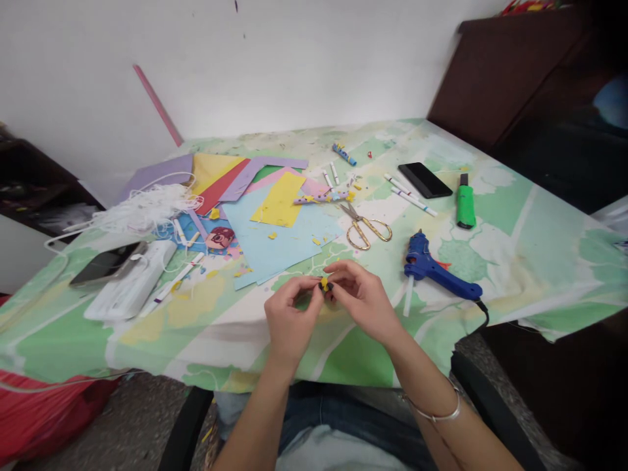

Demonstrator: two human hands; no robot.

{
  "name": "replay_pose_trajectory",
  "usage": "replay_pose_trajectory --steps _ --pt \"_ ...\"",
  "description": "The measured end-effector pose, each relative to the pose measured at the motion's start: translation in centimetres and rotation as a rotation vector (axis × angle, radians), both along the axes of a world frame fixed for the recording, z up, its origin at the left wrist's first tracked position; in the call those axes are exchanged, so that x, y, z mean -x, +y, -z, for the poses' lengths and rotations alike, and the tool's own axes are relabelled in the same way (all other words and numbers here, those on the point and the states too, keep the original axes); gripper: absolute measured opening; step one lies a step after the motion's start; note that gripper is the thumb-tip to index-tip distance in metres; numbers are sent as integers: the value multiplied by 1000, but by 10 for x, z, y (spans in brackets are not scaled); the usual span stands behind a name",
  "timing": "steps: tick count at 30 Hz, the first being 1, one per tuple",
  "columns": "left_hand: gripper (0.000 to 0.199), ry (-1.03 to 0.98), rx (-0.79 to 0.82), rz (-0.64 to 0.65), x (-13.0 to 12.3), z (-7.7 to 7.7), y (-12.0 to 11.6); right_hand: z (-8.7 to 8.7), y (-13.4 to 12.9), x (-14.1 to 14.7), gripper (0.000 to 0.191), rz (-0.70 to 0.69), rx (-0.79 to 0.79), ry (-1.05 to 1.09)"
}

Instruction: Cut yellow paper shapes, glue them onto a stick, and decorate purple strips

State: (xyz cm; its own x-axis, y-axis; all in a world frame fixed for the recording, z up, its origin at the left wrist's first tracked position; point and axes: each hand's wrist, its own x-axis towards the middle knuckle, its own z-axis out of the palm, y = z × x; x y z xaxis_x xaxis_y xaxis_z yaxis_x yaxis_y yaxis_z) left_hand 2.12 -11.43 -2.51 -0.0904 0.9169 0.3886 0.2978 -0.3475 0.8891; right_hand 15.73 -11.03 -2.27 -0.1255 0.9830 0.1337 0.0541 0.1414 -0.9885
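Observation:
Between my two hands, over the front of the table, is a small yellow and black piece (324, 284), too small to name more exactly. My left hand (294, 311) pinches it from the left with thumb and index finger. On its other side my right hand (366, 297) grips it with thumb and fingertips, a bracelet on that wrist. Gold-handled scissors (366, 226) lie partly spread just beyond my hands. A blue glue gun (436, 268) with a white glue stick rests to the right of my right hand.
Coloured paper sheets (279, 242) and scraps spread beyond my hands. A white string tangle (142, 209), power strip (130, 281) and phone (105, 261) lie left. Farther right are markers (412, 199), a black phone (424, 180) and a green-handled cutter (466, 204). Decorated paper rolls (344, 154) lie behind.

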Motion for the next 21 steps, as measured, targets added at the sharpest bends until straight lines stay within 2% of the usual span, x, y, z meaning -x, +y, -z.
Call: replay_pose_trajectory --steps 21 --pt "7 60 -48 -27 0 2 0 0 -2 3 22 17 -27 -15"
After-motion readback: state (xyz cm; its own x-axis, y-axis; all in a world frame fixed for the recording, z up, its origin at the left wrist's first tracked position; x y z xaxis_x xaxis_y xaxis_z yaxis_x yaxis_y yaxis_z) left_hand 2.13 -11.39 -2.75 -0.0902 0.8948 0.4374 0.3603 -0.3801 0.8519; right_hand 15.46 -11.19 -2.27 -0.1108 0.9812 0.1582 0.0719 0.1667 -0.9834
